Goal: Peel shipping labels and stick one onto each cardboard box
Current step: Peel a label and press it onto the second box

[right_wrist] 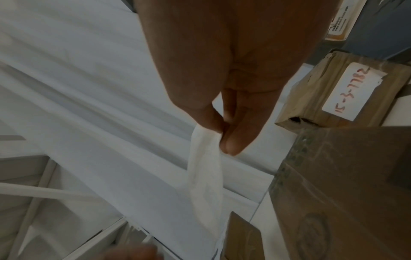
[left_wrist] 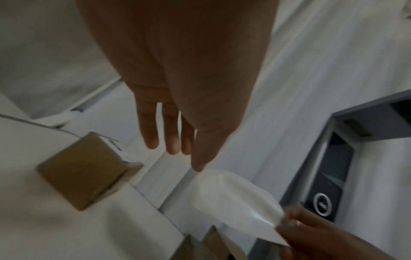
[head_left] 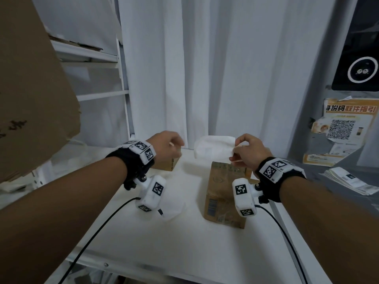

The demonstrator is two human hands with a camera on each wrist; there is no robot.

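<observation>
My right hand [head_left: 235, 148] pinches one edge of a white label sheet [head_left: 213, 146] between thumb and fingers [right_wrist: 233, 140], above the far end of a tall cardboard box [head_left: 223, 187]. The sheet [right_wrist: 204, 184] hangs limp toward the left. My left hand [head_left: 180, 146] hovers beside the sheet's free end, holding nothing, with its fingers [left_wrist: 171, 140] straight. Its thumb tip lies close to the sheet's [left_wrist: 233, 193] corner. A small cardboard box [left_wrist: 82, 168] sits on the white table under my left hand. Behind the tall box [right_wrist: 344, 193] stands another box [right_wrist: 315, 91] bearing a white label with red handwriting.
A large brown carton [head_left: 30, 89] looms at the upper left beside a white rack [head_left: 102, 95]. White curtains [head_left: 205, 68] close the back. A stack of label sheets [head_left: 348, 181] lies on the grey counter at right. A loose white sheet [head_left: 172, 210] lies on the table [head_left: 164, 242].
</observation>
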